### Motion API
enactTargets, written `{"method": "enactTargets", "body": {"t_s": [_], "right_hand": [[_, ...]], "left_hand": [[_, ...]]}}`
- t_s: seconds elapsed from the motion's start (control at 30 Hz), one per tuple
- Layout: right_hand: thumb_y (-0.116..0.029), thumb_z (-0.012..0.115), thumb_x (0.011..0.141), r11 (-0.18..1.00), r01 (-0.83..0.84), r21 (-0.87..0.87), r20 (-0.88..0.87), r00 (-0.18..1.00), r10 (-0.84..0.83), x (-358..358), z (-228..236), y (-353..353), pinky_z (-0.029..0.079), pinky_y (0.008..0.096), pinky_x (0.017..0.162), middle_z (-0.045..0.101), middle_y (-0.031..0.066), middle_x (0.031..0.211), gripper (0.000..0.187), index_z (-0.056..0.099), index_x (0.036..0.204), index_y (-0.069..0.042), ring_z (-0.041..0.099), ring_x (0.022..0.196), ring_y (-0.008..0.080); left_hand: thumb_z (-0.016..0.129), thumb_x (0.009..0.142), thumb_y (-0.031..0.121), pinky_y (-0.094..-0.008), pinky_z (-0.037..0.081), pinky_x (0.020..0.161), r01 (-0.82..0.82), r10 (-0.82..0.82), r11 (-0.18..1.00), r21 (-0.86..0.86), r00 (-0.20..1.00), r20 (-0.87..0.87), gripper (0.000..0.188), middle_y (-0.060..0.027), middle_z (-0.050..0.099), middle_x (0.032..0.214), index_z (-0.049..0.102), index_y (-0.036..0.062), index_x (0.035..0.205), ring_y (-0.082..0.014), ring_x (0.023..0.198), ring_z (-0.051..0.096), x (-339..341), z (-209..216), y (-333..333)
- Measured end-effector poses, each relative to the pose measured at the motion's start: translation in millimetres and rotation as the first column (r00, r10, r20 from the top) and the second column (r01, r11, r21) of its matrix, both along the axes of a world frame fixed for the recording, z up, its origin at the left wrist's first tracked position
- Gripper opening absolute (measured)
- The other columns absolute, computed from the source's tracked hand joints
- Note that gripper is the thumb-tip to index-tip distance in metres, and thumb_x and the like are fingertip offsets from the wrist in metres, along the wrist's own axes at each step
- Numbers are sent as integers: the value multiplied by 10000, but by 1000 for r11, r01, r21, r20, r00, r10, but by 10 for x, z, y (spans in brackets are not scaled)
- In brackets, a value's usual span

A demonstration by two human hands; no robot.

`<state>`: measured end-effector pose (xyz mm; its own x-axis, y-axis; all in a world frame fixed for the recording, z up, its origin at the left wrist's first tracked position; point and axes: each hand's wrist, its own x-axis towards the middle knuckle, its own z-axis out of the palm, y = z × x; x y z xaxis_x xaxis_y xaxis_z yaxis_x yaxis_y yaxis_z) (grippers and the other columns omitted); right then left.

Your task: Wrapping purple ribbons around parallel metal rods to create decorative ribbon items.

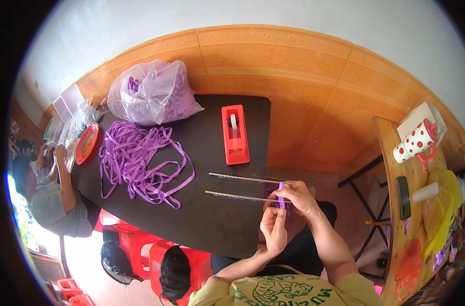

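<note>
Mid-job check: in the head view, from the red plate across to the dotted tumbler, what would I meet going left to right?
Red plate → pile of purple ribbon → red tape dispenser → left hand → right hand → white tumbler with red dots.

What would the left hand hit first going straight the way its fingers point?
Likely the lower metal rod, just past the purple ribbon the left hand seems to pinch; depth is unclear.
</note>
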<state>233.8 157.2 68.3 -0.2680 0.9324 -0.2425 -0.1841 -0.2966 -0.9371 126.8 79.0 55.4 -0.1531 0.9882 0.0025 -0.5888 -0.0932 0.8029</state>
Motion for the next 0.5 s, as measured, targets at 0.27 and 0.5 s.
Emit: {"method": "enactTargets", "body": {"t_s": [0.27,0.5], "right_hand": [[-291,584,890,1000,18,-2,28,999,-18,19,125,-27,479,266,612,645,90,777,308,638,880,13,600,699,148],[-539,480,927,998,26,-61,-146,989,-35,115,-152,1,482,334,694,621,85,817,544,619,893,-14,586,770,173]], "left_hand": [[536,915,0,-275,371,932,11,-11,999,50,1000,7,105,-96,560,1175,576,28,822,-132,1038,518,-10,-81,19],[545,911,9,-309,350,991,-3,3,998,67,1000,2,103,-135,512,1313,584,27,817,-171,1139,506,-10,39,32]]}}
